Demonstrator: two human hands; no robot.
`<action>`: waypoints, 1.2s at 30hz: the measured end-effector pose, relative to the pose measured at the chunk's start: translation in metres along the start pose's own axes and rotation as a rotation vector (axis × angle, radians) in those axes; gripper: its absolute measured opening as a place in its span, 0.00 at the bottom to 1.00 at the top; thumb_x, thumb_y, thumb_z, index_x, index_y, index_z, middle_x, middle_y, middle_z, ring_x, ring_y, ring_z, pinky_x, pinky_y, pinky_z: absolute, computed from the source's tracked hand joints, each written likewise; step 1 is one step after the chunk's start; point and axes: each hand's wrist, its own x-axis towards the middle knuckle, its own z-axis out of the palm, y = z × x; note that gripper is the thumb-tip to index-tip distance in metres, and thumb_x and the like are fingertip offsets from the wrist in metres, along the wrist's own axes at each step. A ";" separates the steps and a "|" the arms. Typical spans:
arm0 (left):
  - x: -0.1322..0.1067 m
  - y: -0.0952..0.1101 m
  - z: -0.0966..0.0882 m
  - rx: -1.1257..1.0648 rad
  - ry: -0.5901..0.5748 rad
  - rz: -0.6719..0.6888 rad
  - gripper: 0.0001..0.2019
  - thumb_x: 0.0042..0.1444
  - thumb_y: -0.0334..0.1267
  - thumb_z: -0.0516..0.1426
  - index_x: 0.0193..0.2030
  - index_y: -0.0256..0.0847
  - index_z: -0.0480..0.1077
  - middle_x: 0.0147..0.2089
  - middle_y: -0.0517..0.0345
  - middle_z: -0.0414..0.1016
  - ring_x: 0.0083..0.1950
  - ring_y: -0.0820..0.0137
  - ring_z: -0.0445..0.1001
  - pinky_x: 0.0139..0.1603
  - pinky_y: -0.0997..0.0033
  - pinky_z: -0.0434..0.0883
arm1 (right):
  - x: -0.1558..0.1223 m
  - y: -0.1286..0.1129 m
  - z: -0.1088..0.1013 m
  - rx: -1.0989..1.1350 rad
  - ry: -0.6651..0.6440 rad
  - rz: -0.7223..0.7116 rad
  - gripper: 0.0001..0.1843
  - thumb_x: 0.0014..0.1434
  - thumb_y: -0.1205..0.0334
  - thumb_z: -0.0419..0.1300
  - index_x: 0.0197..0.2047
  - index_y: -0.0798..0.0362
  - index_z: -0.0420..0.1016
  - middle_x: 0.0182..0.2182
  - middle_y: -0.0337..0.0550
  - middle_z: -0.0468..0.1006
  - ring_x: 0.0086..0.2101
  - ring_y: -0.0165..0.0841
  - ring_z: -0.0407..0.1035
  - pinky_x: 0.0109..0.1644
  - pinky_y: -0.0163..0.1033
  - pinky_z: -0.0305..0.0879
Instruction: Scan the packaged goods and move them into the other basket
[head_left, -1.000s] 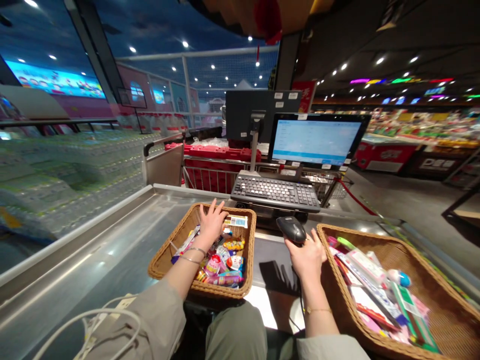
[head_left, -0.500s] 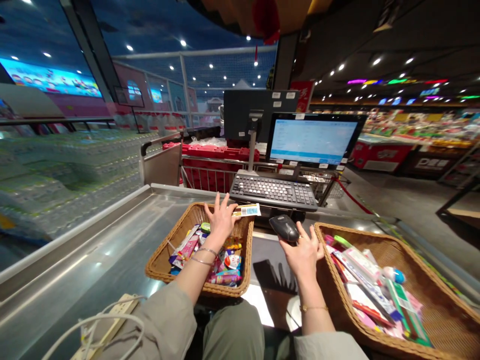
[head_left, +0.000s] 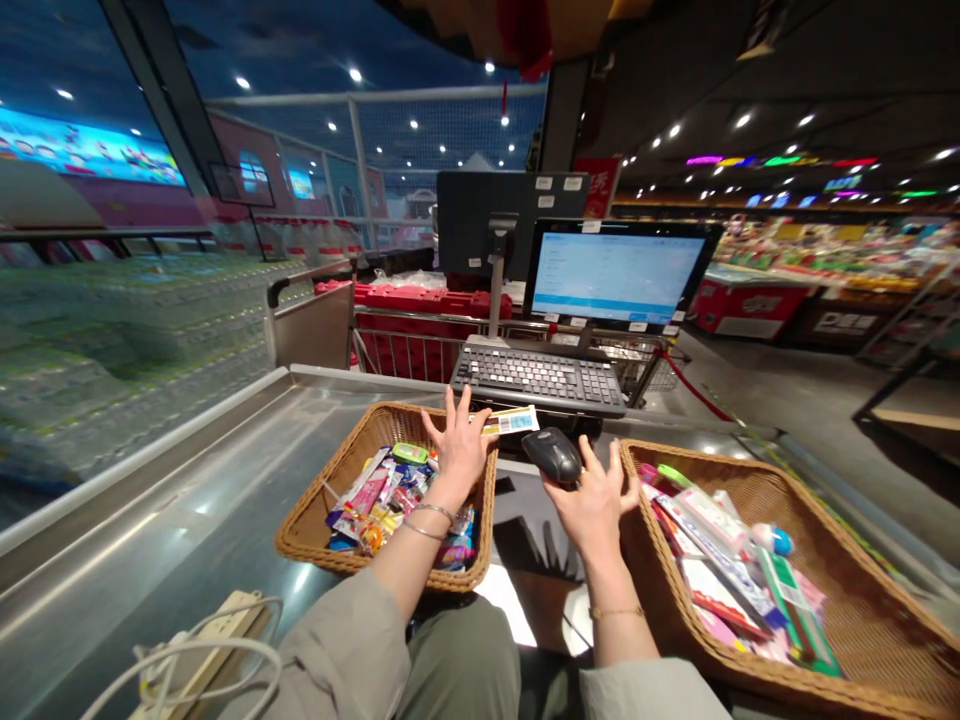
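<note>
My left hand [head_left: 459, 452] is above the left wicker basket [head_left: 300, 535]. Its thumb side grips a slim flat packet [head_left: 516, 420] with a barcode and a blue patch, while the other fingers are spread. The packet points right, towards a black barcode scanner [head_left: 553, 454] that my right hand [head_left: 596, 505] holds from behind; a small gap separates the two. The scanner's handle is hidden by the hand. Many small colourful wrapped items [head_left: 375, 500] lie in the left basket. Boxes and long packs [head_left: 724, 565] fill part of the right wicker basket [head_left: 862, 545].
Behind my hands stand a black keyboard [head_left: 536, 378] and a lit monitor [head_left: 619, 275]. A second screen [head_left: 480, 220] shows its back. Lower left, a power strip [head_left: 206, 645] with white cables lies on the metal counter [head_left: 217, 480]. A shopping cart [head_left: 405, 328] stands beyond.
My left hand has moved slightly right with the packet, bringing it closer to the scanner. The scanner stays in my right hand, and the whole view has shifted a little.
</note>
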 end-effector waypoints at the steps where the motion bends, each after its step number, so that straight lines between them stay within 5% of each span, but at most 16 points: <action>1: -0.001 0.000 0.001 -0.007 0.006 -0.001 0.19 0.59 0.45 0.63 0.58 0.53 0.74 0.77 0.53 0.51 0.78 0.48 0.41 0.70 0.25 0.33 | 0.000 0.000 0.000 0.000 -0.001 -0.015 0.17 0.56 0.47 0.58 0.36 0.48 0.82 0.61 0.46 0.72 0.68 0.54 0.46 0.64 0.70 0.37; 36: -0.006 -0.011 0.019 -0.039 0.062 0.051 0.20 0.59 0.43 0.62 0.59 0.54 0.73 0.77 0.54 0.50 0.78 0.50 0.42 0.70 0.25 0.35 | -0.009 -0.008 0.006 0.077 -0.018 -0.169 0.10 0.54 0.53 0.61 0.34 0.47 0.81 0.55 0.44 0.78 0.67 0.52 0.51 0.65 0.71 0.34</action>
